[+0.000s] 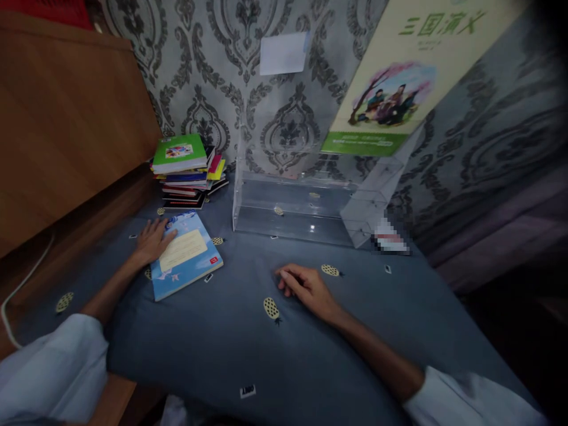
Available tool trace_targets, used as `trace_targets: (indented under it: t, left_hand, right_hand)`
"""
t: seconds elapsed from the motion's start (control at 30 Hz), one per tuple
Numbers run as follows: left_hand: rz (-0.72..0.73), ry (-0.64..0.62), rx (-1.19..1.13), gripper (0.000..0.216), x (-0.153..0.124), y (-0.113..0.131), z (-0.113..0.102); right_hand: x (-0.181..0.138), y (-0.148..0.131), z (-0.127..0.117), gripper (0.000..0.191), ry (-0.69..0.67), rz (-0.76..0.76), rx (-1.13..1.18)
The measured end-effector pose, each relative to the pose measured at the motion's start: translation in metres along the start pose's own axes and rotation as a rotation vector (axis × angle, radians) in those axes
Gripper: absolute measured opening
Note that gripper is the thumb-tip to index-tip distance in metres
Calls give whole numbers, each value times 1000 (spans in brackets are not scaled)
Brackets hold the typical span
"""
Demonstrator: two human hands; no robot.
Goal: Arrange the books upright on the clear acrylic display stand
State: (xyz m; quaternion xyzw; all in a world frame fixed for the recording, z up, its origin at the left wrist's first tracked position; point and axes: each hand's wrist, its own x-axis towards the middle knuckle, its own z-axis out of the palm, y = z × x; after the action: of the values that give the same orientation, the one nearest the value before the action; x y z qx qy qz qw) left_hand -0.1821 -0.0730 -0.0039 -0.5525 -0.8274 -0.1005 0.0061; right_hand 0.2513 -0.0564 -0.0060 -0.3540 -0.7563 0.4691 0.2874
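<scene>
A blue book (187, 255) with a cream panel on its cover lies flat on the dark cloth at the left. My left hand (153, 241) rests on its upper left edge, fingers stretched out and flat. Across the cloth, my right hand (309, 289) lies with loosely curled fingers, the thumb close to the index finger and nothing visible in them. Ahead of it stands a clear acrylic rack (293, 222). A cream and green book (399, 89) with a picture of seated figures leans at the rack's right end, its top cut off by the frame.
Behind the blue book is a stack of books (184, 171), a green one on top. A wooden cabinet (66, 118) borders the left side, with a white cable (22, 284) beside it. White paper (284, 53) is on the patterned wall. A blurred item (390, 236) sits right of the rack.
</scene>
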Motion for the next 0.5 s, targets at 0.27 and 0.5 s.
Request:
trace_targets:
  t: [0.27,0.5]
  left_hand:
    - [210,28,88,67,-21,-3,12]
    - [378,29,-28,66,-70,37,24]
  right_hand:
    - [-1,1,0,42,5,-30,5]
    - [-1,6,2,31,93,-65,-53]
